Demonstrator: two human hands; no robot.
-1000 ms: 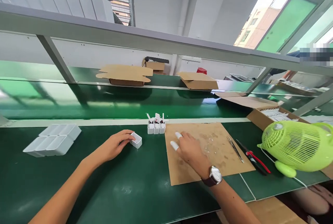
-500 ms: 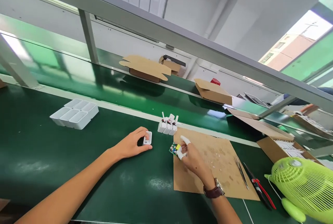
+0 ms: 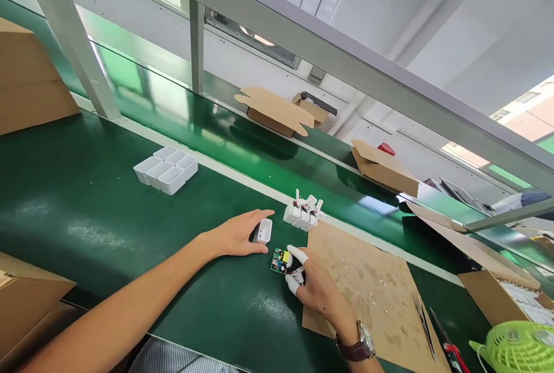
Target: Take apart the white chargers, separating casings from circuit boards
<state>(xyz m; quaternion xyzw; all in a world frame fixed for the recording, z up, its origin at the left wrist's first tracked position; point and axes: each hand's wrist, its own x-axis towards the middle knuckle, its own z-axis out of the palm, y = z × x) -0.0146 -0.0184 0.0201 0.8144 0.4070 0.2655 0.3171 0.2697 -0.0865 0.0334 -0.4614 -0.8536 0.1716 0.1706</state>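
Note:
My left hand [image 3: 236,234] is curved around a small white plastic case [image 3: 264,231], whose open top shows. Thumb and index finger lie along its two sides. Between the fingertips of my right hand [image 3: 314,283] is a small green circuit board [image 3: 279,261] with a yellow part on it. White finger cots cover some of those fingertips. The board is just to the right of and nearer than the case, above the green worktop [image 3: 208,304]. Behind stands a short row of white cases [image 3: 300,216] with wires and white pieces sticking out.
Several white cases [image 3: 167,170] form a block at the left. A cardboard sheet [image 3: 367,280] lies at right, bearing tweezers [image 3: 423,325]; red-handled pliers [image 3: 452,353] and a green fan [image 3: 517,344] are beyond. Cartons [image 3: 34,78] stand left. A metal rail [image 3: 303,21] crosses above.
The view has swung left. My right hand has brought the circuit board from over the cardboard sheet closer to the white case. My left fingers have come out of the case's opening to its sides.

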